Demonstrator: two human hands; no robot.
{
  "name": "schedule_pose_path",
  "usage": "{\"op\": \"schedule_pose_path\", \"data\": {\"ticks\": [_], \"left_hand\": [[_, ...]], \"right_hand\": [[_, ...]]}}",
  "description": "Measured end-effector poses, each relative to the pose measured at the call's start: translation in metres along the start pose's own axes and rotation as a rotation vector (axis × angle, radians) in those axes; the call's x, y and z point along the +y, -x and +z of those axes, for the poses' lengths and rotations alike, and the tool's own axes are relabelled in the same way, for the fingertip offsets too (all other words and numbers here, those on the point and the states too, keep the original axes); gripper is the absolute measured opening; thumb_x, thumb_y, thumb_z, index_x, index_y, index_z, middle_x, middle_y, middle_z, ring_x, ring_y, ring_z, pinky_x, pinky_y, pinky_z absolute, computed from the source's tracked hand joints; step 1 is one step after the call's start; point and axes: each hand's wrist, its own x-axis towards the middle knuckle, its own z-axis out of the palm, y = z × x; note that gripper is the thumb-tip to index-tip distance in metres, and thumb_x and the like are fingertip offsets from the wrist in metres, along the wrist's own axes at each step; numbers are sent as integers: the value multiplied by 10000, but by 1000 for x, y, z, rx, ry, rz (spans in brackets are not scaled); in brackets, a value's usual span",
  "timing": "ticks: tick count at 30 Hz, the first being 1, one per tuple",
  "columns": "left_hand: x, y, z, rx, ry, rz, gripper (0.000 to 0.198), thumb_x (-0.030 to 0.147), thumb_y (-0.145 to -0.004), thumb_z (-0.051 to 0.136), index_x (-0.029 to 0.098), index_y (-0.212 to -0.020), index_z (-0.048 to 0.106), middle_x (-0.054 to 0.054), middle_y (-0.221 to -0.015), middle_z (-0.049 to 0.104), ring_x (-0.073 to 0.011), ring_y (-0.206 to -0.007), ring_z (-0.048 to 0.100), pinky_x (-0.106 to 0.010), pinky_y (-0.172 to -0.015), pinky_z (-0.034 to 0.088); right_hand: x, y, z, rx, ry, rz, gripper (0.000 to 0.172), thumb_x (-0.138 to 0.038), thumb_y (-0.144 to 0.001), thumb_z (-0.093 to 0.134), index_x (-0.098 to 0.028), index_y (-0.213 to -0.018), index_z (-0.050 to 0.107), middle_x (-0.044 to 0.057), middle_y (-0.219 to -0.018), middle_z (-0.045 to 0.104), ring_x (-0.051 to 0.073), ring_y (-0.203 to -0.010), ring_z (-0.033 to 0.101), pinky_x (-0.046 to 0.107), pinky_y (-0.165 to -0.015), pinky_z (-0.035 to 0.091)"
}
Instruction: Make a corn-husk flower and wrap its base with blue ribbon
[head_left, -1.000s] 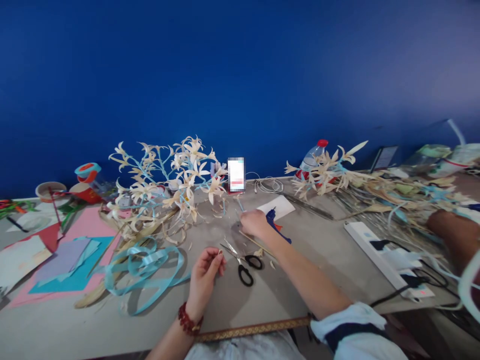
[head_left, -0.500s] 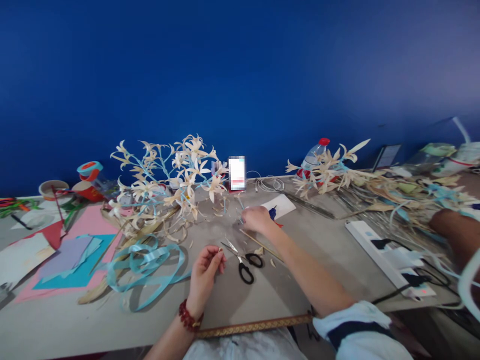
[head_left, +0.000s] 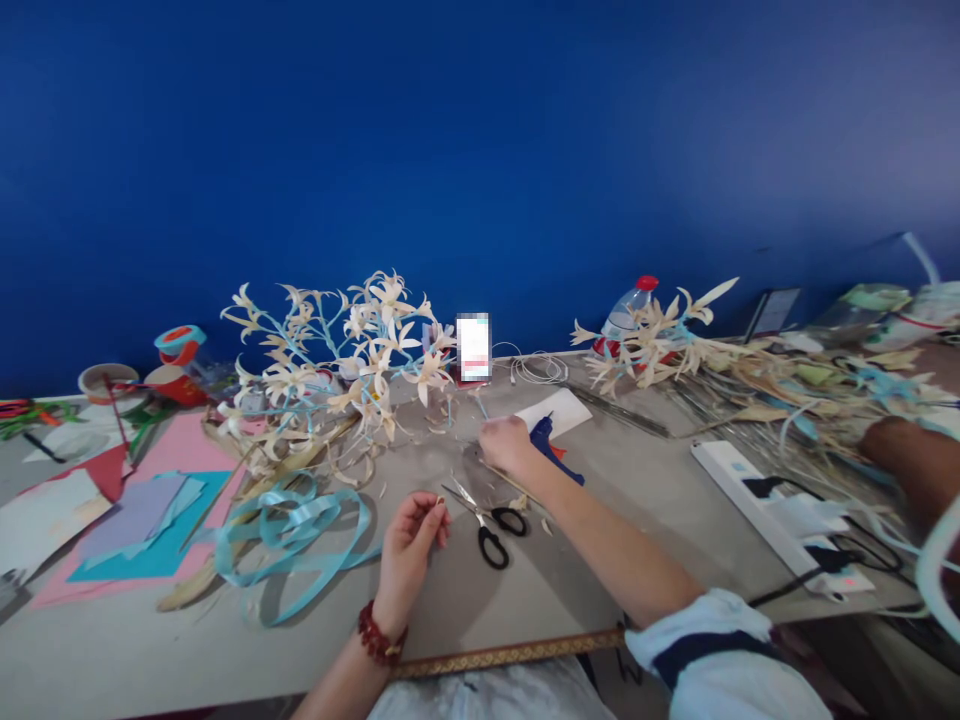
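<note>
Fingertips of left hand [head_left: 411, 535] pinch tiny pale piece [head_left: 441, 500] beside scissors [head_left: 492, 522]; light grip should spare it. Right hand [head_left: 508, 443], fingers curled, hold unclear, sits near blue glue gun [head_left: 543, 438]; careful clearance advisable.

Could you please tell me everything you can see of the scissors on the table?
The scissors have two black looped handles, apparently plastic, and slim, metal-looking blades, one catching more light. They lie on the grey table, blades slightly parted, tips pointing away from the person and toward the left, handles nearer the person. They are just right of the left hand, and neither hand grips them. Any lettering is too small to tell.
</note>
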Motion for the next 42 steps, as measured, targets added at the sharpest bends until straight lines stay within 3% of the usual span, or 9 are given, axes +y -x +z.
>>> {"op": "schedule_pose_path", "data": {"ticks": [14,19,24,30,34,38,42], "left_hand": [[2,0,3,7,1,-5,250,387,-800,724,171,-870,619,13,-682,650,-87,-514,532,-213,-533,438],[1,0,1,-11,20,-4,218,364,-833,697,173,-907,622,10,-709,661,-87,-533,548,-211,-547,448],[0,0,0,-14,58,-8,268,361,-828,704,180,-1016,644,6,-713,662,-100,-555,561,-222,-567,453],[3,3,2,-13,22,-22,340,376,-799,724,178,-1075,693,-6,-705,674,-118,-582,575,-240,-599,468],[5,7,5,-22,-16,5,288,369,-819,705,189,-1043,700,-1,-696,669,-127,-603,590,-244,-625,484],[10,10,9,5,-58,36,243,348,-820,708,189,-1003,709,-33,-822,699,-142,-691,612,-249,-667,501],[15,14,11,-1,-31,33,193,322,-854,676,200,-1000,707,-26,-832,693,-137,-697,606,-246,-682,501]], "right_hand": [[18,5,-13,23,-203,-21,288,-321,-962,588,-170,-1207,590,88,-1222,612,226,-1023,635,437,-865,546],[21,16,-22,78,-501,-112,68,-211,-782,701,-172,-832,675,39,-908,700,203,-901,646,285,-766,493],[-2,55,-9,78,-910,-264,25,-177,-761,551,-188,-751,571,-41,-684,648,113,-662,605,178,-588,435],[-46,102,25,80,-1257,-288,130,-158,-774,374,-214,-671,430,-40,-566,547,97,-489,509,166,-475,386],[-61,113,35,207,-1348,-265,164,-191,-787,399,-213,-630,437,-37,-566,519,115,-542,504,205,-549,381],[-66,115,38,391,-1329,-276,222,-215,-823,436,-210,-601,435,-48,-557,481,121,-558,460,233,-587,339],[-68,118,39,463,-1277,-257,231,-220,-824,447,-211,-596,412,-52,-565,459,122,-558,439,241,-581,304]]}}
